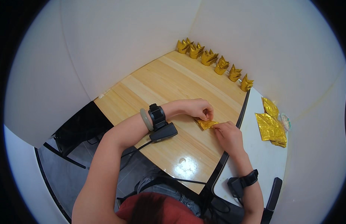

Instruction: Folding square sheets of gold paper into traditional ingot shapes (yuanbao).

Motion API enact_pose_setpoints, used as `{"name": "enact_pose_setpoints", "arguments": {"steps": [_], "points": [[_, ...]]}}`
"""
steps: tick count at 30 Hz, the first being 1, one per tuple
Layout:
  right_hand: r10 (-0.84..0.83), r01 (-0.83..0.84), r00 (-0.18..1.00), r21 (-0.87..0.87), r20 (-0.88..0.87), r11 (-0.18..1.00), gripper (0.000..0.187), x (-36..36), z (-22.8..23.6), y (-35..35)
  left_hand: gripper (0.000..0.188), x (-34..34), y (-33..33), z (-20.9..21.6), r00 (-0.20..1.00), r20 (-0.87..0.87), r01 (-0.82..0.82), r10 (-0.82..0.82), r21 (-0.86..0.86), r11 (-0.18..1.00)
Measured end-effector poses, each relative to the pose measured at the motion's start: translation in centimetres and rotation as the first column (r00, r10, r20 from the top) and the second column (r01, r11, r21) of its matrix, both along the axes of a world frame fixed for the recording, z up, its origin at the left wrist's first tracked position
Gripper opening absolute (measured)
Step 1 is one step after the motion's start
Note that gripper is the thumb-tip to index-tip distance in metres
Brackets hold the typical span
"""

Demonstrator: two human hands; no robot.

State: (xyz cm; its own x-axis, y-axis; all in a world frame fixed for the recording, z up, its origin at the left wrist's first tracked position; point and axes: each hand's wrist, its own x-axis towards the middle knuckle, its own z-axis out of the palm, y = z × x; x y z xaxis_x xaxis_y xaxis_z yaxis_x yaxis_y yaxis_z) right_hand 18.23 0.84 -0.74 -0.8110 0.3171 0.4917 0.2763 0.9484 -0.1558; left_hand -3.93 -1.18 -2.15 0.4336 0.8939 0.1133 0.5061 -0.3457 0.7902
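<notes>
A small piece of folded gold foil paper [206, 124] is stretched between my hands, low over the right part of the wooden table [150, 84]. My left hand [198, 109] pinches its left end from above, with the fingers curled. At its right end my right hand [229, 136] grips the edge between thumb and fingers. Part of the foil is hidden behind the fingertips. Both wrists carry black straps with small black boxes and cables.
Several gold foil crown-shaped pieces [221, 66] stand in a row along the back right wall. Flat gold foil sheets [271, 127] lie stacked on the white table [238, 164] at right, beside a small clear beaded object [284, 122]. White walls enclose the tables.
</notes>
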Motion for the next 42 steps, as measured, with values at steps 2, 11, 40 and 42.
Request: {"name": "enact_pose_setpoints", "arguments": {"steps": [2,11,40,42], "points": [[-0.039,0.038,0.999,-0.085,-0.018,0.996,0.013,0.0,-0.3,0.2,0.019,0.4,-0.1,0.3,1.000,0.006,-0.005,0.005,-0.048,0.999],[-0.251,0.250,0.967,-0.330,0.040,0.910,0.026,0.1,-1.3,1.3,0.021,0.9,-0.3,0.1,0.999,-0.022,-0.029,0.027,-0.084,0.996],[-0.130,-0.172,0.908,-0.636,-0.399,0.753,0.020,-0.2,-0.8,1.0,0.013,1.3,-0.1,0.8,0.766,0.642,0.050,0.031,-0.107,0.993],[-0.048,-0.133,0.931,-0.459,-0.361,0.878,0.020,0.2,-0.4,1.2,0.008,1.0,-0.2,1.2,0.905,0.424,0.013,-0.039,0.064,0.998]]}}
